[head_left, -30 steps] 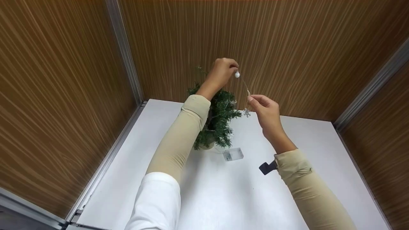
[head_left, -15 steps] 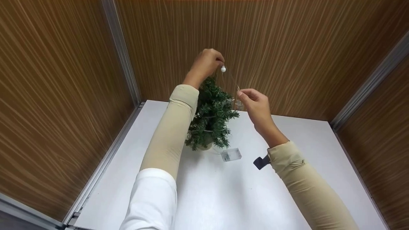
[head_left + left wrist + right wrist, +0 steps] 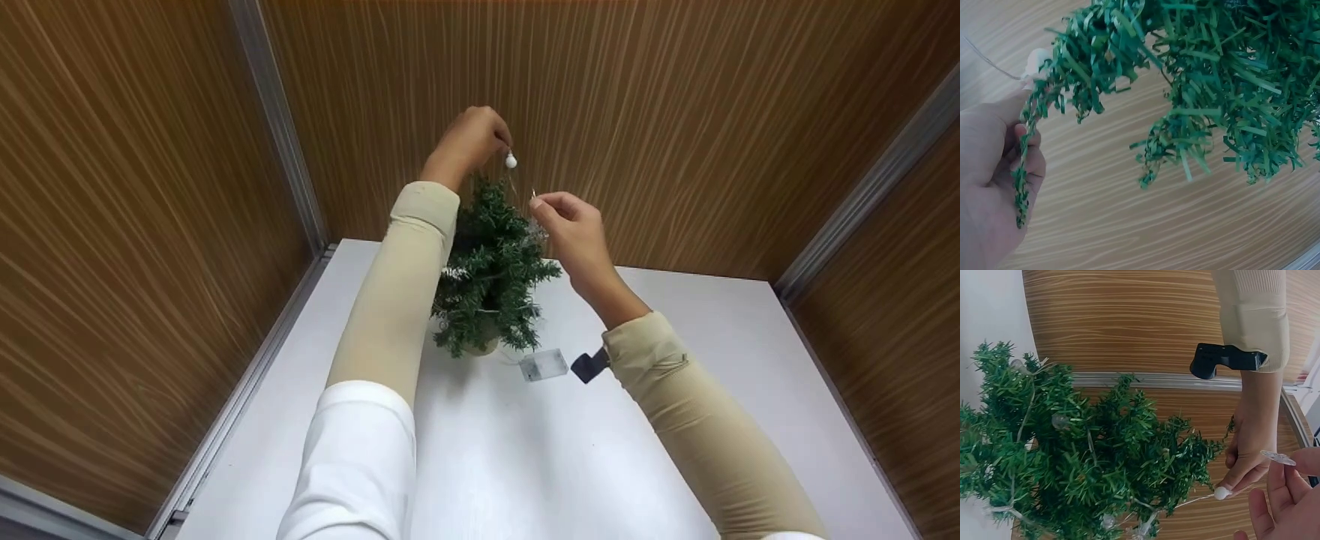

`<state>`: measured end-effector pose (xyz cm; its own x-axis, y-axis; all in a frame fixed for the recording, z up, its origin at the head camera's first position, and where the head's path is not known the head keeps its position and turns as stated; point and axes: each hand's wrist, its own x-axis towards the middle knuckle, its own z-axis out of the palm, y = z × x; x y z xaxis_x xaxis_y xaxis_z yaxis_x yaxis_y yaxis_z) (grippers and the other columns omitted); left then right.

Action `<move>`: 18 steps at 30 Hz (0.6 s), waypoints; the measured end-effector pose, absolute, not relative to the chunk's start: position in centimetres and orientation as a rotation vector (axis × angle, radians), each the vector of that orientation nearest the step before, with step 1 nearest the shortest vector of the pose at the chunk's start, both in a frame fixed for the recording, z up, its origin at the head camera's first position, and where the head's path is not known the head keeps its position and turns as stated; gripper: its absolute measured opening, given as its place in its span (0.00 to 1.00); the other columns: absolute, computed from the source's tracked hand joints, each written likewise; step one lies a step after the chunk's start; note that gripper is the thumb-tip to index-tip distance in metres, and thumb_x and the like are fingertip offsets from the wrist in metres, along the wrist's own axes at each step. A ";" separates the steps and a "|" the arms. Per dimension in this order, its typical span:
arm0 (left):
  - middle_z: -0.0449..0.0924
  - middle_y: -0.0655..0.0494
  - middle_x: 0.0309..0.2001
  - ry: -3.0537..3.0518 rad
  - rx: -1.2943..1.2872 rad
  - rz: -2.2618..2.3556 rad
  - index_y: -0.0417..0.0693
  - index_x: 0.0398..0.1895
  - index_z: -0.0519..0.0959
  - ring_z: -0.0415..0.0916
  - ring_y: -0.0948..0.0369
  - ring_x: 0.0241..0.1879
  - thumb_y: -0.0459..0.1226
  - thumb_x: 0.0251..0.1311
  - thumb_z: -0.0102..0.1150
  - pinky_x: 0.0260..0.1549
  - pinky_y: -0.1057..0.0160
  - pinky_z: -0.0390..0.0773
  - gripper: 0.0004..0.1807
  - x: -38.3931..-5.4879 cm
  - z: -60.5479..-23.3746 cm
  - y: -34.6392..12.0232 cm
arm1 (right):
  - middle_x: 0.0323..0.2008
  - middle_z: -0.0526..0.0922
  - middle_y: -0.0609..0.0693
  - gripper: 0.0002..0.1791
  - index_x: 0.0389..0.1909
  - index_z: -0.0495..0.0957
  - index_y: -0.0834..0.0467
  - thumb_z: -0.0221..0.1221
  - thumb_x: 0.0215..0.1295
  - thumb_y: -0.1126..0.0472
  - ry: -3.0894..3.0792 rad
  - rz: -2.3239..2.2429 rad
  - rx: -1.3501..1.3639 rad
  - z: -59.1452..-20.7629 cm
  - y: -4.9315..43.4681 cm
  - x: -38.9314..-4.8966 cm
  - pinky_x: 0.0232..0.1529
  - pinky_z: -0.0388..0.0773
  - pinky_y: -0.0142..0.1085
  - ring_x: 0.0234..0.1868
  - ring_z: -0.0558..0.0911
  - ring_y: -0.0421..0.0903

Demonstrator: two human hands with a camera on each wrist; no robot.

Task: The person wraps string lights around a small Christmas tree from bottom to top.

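A small green artificial Christmas tree [image 3: 495, 255] stands in a pale pot by the back wall. Above its top, my left hand [image 3: 466, 142] pinches the string lights beside a round white bulb [image 3: 511, 160]; a thin tree twig lies against this hand in the left wrist view. Lower and to the right, my right hand [image 3: 577, 232] pinches a clear, flat ornament [image 3: 1278, 457] of the string between thumb and fingers. In the right wrist view, more clear ornaments [image 3: 1061, 421] and pale wire [image 3: 1028, 410] run through the branches.
A clear battery box [image 3: 544, 365] lies on the white table [image 3: 487, 465] in front of the pot, its wire leading toward the tree. Brown wood-grain walls [image 3: 637, 112] with metal rails enclose the table. A black camera mount [image 3: 590, 367] sticks out from the right sleeve.
Both hands have moved left and upward in the head view, carrying the white bulb over the treetop. The right hand has come closer to the tree.
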<state>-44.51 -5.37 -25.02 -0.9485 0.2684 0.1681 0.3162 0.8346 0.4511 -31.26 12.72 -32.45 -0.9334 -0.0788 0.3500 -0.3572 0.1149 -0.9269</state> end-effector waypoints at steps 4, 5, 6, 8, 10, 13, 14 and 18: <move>0.84 0.55 0.56 -2.946 -0.453 -0.782 0.51 0.52 0.87 0.77 0.60 0.50 0.37 0.75 0.53 0.52 0.60 0.78 0.13 -44.5 -24.8 -6.0 | 0.39 0.80 0.46 0.12 0.46 0.81 0.64 0.58 0.74 0.58 -2.169 1.912 0.435 -31.9 12.3 -31.2 0.51 0.73 0.36 0.46 0.77 0.44; 0.84 0.55 0.56 -2.948 -0.456 -0.791 0.51 0.52 0.87 0.78 0.60 0.50 0.37 0.75 0.54 0.52 0.60 0.78 0.13 -44.5 -24.8 -6.1 | 0.39 0.80 0.46 0.12 0.46 0.81 0.63 0.58 0.74 0.58 -2.167 1.910 0.435 -31.8 12.2 -31.2 0.51 0.73 0.36 0.46 0.77 0.44; 0.83 0.55 0.57 -2.949 -0.461 -0.809 0.51 0.53 0.86 0.78 0.60 0.51 0.37 0.75 0.53 0.53 0.59 0.78 0.13 -44.5 -24.7 -6.3 | 0.39 0.80 0.46 0.12 0.46 0.81 0.63 0.58 0.74 0.58 -2.168 1.906 0.433 -31.6 12.1 -31.2 0.50 0.74 0.36 0.46 0.77 0.43; 0.83 0.54 0.56 -2.942 -0.461 -0.879 0.50 0.52 0.86 0.78 0.60 0.52 0.36 0.74 0.54 0.53 0.60 0.78 0.13 -44.6 -24.7 -6.9 | 0.38 0.80 0.45 0.12 0.45 0.82 0.63 0.58 0.75 0.58 -2.164 1.901 0.434 -31.3 11.8 -31.1 0.50 0.74 0.35 0.45 0.77 0.43; 0.84 0.54 0.56 -2.928 -0.449 -0.981 0.49 0.52 0.86 0.77 0.61 0.50 0.36 0.74 0.54 0.50 0.62 0.78 0.13 -44.7 -25.0 -7.6 | 0.38 0.81 0.46 0.11 0.44 0.82 0.62 0.58 0.75 0.58 -2.172 1.892 0.444 -31.0 11.5 -31.2 0.49 0.74 0.36 0.45 0.78 0.43; 0.84 0.52 0.54 -2.873 -0.428 -1.142 0.48 0.51 0.87 0.75 0.62 0.41 0.36 0.73 0.56 0.41 0.65 0.76 0.12 -44.9 -25.7 -8.8 | 0.38 0.82 0.47 0.11 0.42 0.83 0.61 0.58 0.75 0.57 -2.186 1.895 0.458 -30.6 10.9 -31.3 0.52 0.76 0.39 0.45 0.79 0.44; 0.84 0.52 0.53 -2.851 -0.422 -1.192 0.47 0.51 0.87 0.74 0.62 0.39 0.36 0.73 0.56 0.39 0.66 0.75 0.12 -44.9 -26.1 -9.2 | 0.39 0.82 0.48 0.12 0.43 0.83 0.62 0.58 0.75 0.57 -2.188 1.905 0.465 -30.5 10.6 -31.3 0.53 0.76 0.42 0.46 0.79 0.46; 0.84 0.50 0.52 -2.765 -0.428 -1.358 0.45 0.53 0.86 0.72 0.62 0.36 0.38 0.72 0.57 0.38 0.65 0.74 0.13 -45.1 -27.5 -10.6 | 0.40 0.82 0.53 0.13 0.45 0.82 0.66 0.58 0.75 0.58 -2.179 1.976 0.485 -30.0 9.5 -31.4 0.59 0.74 0.51 0.50 0.80 0.55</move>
